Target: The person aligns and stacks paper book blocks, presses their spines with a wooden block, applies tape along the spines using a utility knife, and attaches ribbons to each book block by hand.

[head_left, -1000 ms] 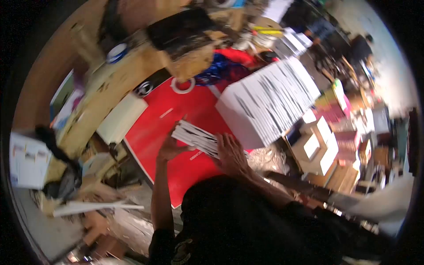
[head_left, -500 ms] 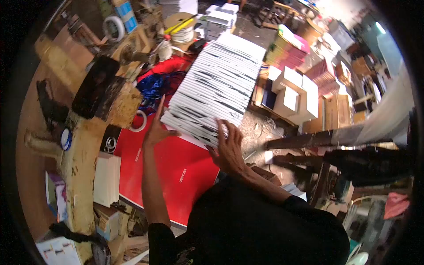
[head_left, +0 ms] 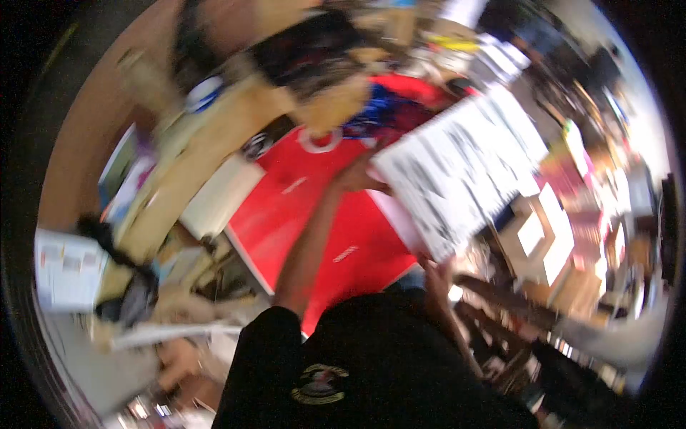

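Observation:
A long row of overlapping white booklets (head_left: 464, 168) with dark markings lies slanted across a red sheet (head_left: 321, 214) that bears small white lettering. My left hand (head_left: 355, 175) is at the row's near left corner, thumb and fingers apart, seemingly touching its edge. At the near right corner is my right hand (head_left: 437, 275); motion blur smears its fingers, so I cannot make out whether they grip the booklets. A roll of white tape (head_left: 319, 141) sits at the red sheet's far edge, close to a tangle of blue material (head_left: 382, 111).
A thick pale block (head_left: 223, 198) stands left of the red sheet, beside a wooden beam (head_left: 182, 161). Beyond it is a dark block (head_left: 307, 53). Stacked white boxes (head_left: 543, 236) stand to the right. Another tape roll (head_left: 204, 94) lies on the left.
The whole view has turned and blurred, so the booklets appear farther right. My right hand has shifted from on top of the booklets to their near right corner.

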The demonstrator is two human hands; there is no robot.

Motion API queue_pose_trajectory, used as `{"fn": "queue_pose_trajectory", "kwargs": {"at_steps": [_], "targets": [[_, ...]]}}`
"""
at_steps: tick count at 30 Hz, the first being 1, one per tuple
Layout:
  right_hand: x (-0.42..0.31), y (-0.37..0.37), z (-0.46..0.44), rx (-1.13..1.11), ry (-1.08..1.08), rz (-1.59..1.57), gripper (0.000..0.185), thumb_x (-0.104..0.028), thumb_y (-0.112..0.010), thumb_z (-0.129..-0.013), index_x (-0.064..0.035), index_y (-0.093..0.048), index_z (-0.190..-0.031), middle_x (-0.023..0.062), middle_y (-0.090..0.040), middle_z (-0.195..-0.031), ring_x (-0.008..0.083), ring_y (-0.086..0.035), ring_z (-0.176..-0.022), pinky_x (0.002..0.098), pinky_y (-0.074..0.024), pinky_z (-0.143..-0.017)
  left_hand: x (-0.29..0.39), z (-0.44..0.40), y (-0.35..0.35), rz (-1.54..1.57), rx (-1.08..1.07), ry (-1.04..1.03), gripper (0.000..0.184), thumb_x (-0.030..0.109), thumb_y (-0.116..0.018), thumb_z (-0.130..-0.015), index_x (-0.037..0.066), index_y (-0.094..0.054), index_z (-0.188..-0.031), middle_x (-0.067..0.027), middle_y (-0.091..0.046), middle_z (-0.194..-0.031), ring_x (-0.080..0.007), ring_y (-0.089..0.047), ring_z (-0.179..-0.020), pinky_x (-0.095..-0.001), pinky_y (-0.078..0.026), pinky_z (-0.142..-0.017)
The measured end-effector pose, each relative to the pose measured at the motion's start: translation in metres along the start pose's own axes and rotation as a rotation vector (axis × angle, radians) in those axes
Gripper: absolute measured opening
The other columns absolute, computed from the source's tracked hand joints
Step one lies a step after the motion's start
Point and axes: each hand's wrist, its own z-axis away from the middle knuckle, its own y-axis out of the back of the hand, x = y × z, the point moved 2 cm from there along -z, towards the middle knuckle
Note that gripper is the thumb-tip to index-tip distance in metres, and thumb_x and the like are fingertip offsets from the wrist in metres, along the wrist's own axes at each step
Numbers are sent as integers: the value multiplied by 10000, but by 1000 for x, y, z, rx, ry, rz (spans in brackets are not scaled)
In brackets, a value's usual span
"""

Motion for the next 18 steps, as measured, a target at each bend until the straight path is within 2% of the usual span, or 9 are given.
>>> {"fn": "queue_pose_trajectory", "kwargs": {"at_steps": [2, 3, 5, 7, 8, 12, 15, 17, 18], "targets": [[-22, 3, 32, -185, -322, 81, 512, -277, -680, -948, -29, -523, -1368, 147, -648, -1249, 255, -619, -1130, 397, -469, -996, 31, 40, 5, -252, 382, 89, 980, 346, -922, -681, 68, -417, -1473, -122, -570, -1397, -255, -497, -1331, -414, -367, -1162], [-11, 6, 31, -329, -306, 178, 519, -306, -679, -952, -51, -529, -1378, 153, -646, -1270, 268, -618, -1146, 396, -470, -995, 49, 64, 8, -335, 564, 163, 919, 356, -914, -693, 63, -466, -1440, -125, -585, -1376, -264, -522, -1306, -421, -380, -1152], [-14, -7, 38, -724, -52, 429, 504, -320, -679, -956, -81, -546, -1380, 153, -642, -1301, 278, -618, -1172, 386, -479, -980, 49, 141, 9, -289, 1099, 403, 539, 332, -801, -836, 37, -623, -1251, -124, -626, -1274, -290, -609, -1163, -440, -476, -1057], [-22, -34, 43, -970, 181, 588, 484, -304, -681, -957, -90, -558, -1373, 148, -642, -1311, 276, -618, -1180, 376, -488, -966, 44, 227, 37, -696, 1470, 130, 306, 150, -638, -949, -2, -604, -1213, -151, -618, -1226, -264, -617, -1122, -420, -541, -960], [-31, -62, 27, -931, 208, 656, 480, -306, -689, -951, -74, -568, -1354, 151, -640, -1312, 268, -616, -1185, 367, -492, -958, 30, 268, 58, -546, 1741, 73, 362, 237, -576, -1000, -9, -575, -1266, -154, -600, -1264, -272, -613, -1120, -402, -503, -1008], [-47, -189, -56, -751, 314, 630, 562, -386, -709, -923, -32, -564, -1333, 186, -591, -1355, 282, -595, -1218, 378, -497, -966, 38, 352, 162, -269, 1922, 79, 428, 316, -643, -988, -10, -542, -1246, -112, -602, -1169, -243, -582, -1006, -346, -473, -864], [-77, -306, -102, -633, 388, 535, 631, -449, -700, -919, -13, -532, -1343, 179, -547, -1397, 283, -556, -1253, 399, -470, -1026, 50, 340, 202, 349, 1580, 491, 747, 616, -488, -984, 91, -419, -1510, -39, -580, -1358, -218, -518, -1192, -367, -392, -991], [-62, -374, -144, -604, 484, 506, 603, -411, -701, -932, 20, -525, -1314, 146, -565, -1366, 240, -530, -1271, 366, -450, -1044, 29, 343, 212, 364, 1467, 461, 733, 608, -509, -980, 94, -439, -1498, -36, -580, -1361, -206, -525, -1204, -363, -405, -988], [-52, -406, -166, -730, 361, 161, 671, -467, -720, -891, -2, -531, -1337, 163, -587, -1358, 270, -568, -1244, 392, -470, -1023, 22, 343, 218, 388, 1365, 452, 719, 600, -529, -976, 98, -459, -1486, -34, -579, -1363, -193, -531, -1216, -359, -417, -984]]}}
